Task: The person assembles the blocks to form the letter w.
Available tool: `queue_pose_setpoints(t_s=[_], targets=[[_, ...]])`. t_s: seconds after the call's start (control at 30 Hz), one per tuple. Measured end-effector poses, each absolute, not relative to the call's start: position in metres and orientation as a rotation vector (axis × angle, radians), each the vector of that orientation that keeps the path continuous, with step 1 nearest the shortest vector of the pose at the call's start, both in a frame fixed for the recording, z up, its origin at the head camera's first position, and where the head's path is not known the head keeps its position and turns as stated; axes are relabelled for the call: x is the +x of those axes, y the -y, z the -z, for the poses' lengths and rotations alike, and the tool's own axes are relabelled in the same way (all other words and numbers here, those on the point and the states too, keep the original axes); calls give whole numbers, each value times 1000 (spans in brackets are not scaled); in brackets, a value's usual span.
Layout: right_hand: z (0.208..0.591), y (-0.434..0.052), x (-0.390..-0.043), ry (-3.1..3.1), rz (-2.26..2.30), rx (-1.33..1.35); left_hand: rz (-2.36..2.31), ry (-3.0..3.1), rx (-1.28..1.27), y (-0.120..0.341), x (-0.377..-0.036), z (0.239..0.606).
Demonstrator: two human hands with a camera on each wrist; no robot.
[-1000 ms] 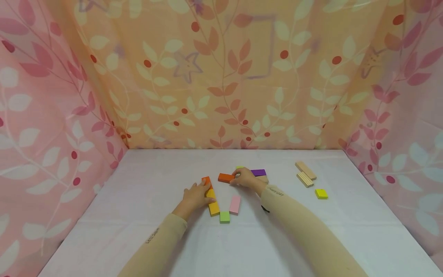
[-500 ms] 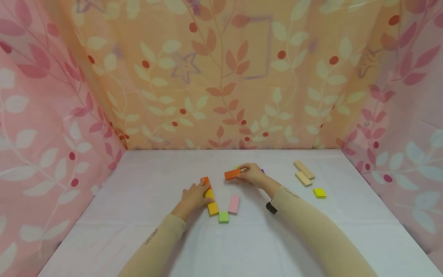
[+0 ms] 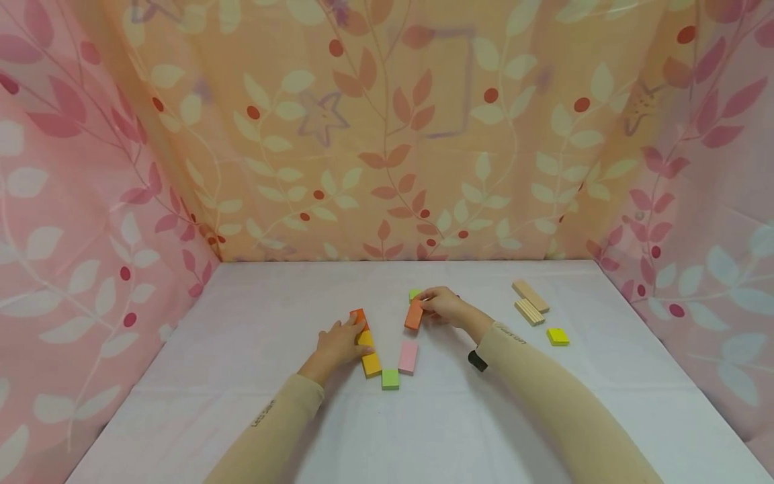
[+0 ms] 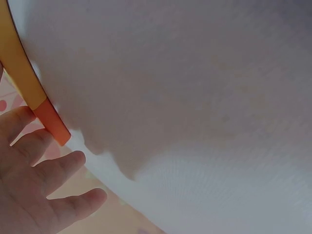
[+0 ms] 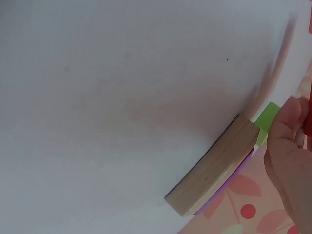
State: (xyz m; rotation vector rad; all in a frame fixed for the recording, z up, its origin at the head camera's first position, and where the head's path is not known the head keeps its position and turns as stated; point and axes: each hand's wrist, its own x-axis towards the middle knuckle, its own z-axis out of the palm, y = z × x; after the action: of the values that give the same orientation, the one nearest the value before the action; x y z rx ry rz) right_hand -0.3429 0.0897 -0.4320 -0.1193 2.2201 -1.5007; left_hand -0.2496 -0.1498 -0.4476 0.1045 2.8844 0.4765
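Note:
In the head view my left hand rests along a slanted row of blocks: an orange block at the far end, then two amber blocks. Its fingers are spread in the left wrist view, touching the orange end. My right hand pinches a red-orange block by one end, pointing it toward me. That block hangs just beyond a pink block. A light green block lies between the pink block and the amber row's near end.
Behind my right hand sits another green block. The right wrist view shows a plain wooden block alongside a purple block. Farther right lie a wooden plank, a ridged wooden block and a yellow block. Patterned cloth surrounds the table.
My right hand has lifted the red-orange block, moved it rightward and turned it from lying sideways to pointing toward me. My left hand stays on the row.

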Motion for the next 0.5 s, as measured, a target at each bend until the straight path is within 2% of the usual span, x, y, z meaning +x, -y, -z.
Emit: queue_pose_setpoints(t_s=[0.3, 0.5], targets=[[441, -84, -338, -2506, 1107, -334, -469, -2891, 133, 151, -249, 447], [444, -76, -334, -2631, 907, -381, -411, -2906, 145, 150, -249, 445]])
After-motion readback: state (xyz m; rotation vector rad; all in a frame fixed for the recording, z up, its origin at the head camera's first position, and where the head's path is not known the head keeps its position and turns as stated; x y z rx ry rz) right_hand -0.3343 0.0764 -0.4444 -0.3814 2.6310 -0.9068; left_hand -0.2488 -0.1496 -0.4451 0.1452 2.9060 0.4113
